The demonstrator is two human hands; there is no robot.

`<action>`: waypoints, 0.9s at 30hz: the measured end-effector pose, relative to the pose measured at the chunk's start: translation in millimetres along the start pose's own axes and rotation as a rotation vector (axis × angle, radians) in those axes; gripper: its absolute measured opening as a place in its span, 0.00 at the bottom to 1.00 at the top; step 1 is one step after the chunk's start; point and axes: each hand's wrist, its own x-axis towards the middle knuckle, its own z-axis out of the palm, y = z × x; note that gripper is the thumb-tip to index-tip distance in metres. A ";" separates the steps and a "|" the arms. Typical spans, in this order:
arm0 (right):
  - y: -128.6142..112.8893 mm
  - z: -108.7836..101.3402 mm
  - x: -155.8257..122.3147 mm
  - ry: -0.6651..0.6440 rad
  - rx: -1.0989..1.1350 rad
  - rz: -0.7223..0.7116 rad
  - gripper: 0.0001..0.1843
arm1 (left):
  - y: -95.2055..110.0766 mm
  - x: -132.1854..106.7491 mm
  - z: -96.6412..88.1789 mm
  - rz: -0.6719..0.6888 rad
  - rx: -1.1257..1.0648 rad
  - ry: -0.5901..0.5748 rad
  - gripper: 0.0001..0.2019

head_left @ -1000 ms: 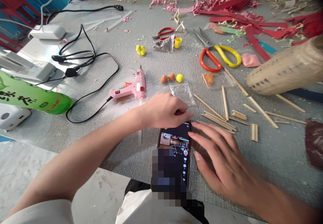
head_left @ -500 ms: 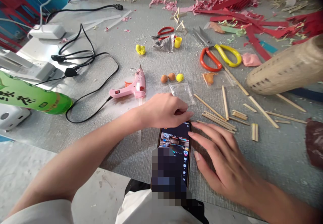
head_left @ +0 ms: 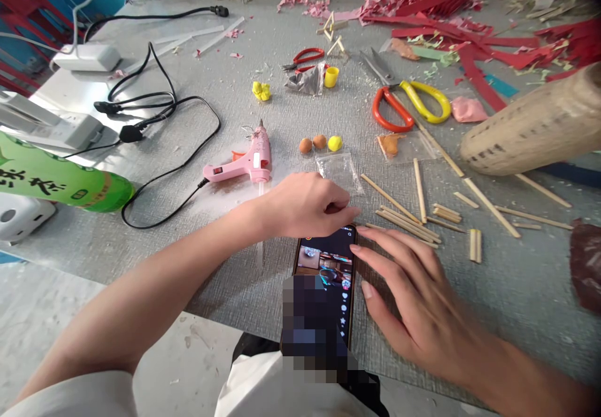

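A smartphone (head_left: 323,292) with a lit screen lies on the table edge before me, its lower part blurred by pixel blocks. My left hand (head_left: 307,204) is curled into a loose fist across the phone's top end, with a gap between thumb and forefinger and no object showing in it. Beside the phone's right edge, my right hand (head_left: 408,285) lies open, fingers spread and fingertips close to the frame. Several short wooden sticks (head_left: 408,224) lie just past the right fingertips. A clear plastic bag (head_left: 339,173) is beyond the left hand.
A pink glue gun (head_left: 258,160) with a black cable lies left of centre. Clay balls (head_left: 319,142), scissors (head_left: 393,109), red pliers (head_left: 307,58) and red paper strips (head_left: 436,16) are farther back. A green bottle (head_left: 61,179) is left; a tan cylinder (head_left: 530,126) stands right.
The picture on the phone's screen has changed. Both hands keep the same place and pose.
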 end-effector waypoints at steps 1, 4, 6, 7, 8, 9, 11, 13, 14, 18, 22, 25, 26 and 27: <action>-0.1 0.0 -0.1 0.001 -0.001 0.000 0.26 | 0.2 -0.1 0.1 -0.002 0.000 -0.002 0.21; -0.5 0.1 -0.5 0.006 0.000 0.002 0.25 | 0.4 -0.2 0.2 -0.003 0.002 -0.002 0.21; -0.7 0.0 -0.6 0.010 -0.001 0.000 0.25 | 0.4 -0.2 -0.1 -0.005 0.002 -0.004 0.22; -0.7 -0.1 -0.5 0.010 -0.003 -0.001 0.25 | 0.3 -0.2 -0.4 -0.006 0.002 -0.004 0.22; -0.7 -0.2 -0.3 0.009 -0.005 -0.001 0.25 | 0.3 -0.3 -0.7 -0.006 0.002 -0.006 0.22; -0.6 -0.1 -0.1 0.009 -0.006 -0.001 0.25 | 0.4 -0.3 -1.0 -0.007 0.002 -0.008 0.22; -0.5 0.1 0.6 0.005 -0.006 0.001 0.25 | 0.5 -0.3 -1.5 -0.011 0.000 -0.009 0.22; -0.5 0.5 1.1 0.005 -0.007 0.000 0.25 | 0.8 -0.2 -1.6 -0.012 -0.002 -0.010 0.22; -0.6 0.7 1.2 0.005 -0.007 0.000 0.25 | 0.9 -0.1 -1.5 -0.010 -0.001 -0.011 0.22; -1.1 0.5 0.8 0.003 -0.009 0.001 0.25 | 0.9 0.6 -0.2 -0.005 0.001 -0.007 0.21; -1.2 -0.5 0.5 0.001 -0.009 0.005 0.24 | 0.4 0.5 -0.1 -0.006 -0.006 -0.005 0.21; -1.0 -0.6 0.6 0.000 -0.009 0.000 0.25 | 0.4 -0.3 -0.7 -0.010 -0.002 -0.008 0.22; -1.0 -0.4 0.6 0.001 -0.008 -0.002 0.25 | 0.4 -0.5 -0.9 -0.009 0.000 -0.009 0.22; -1.0 -0.3 0.6 0.003 -0.007 -0.004 0.25 | 0.6 -0.7 -1.0 -0.008 0.003 -0.008 0.22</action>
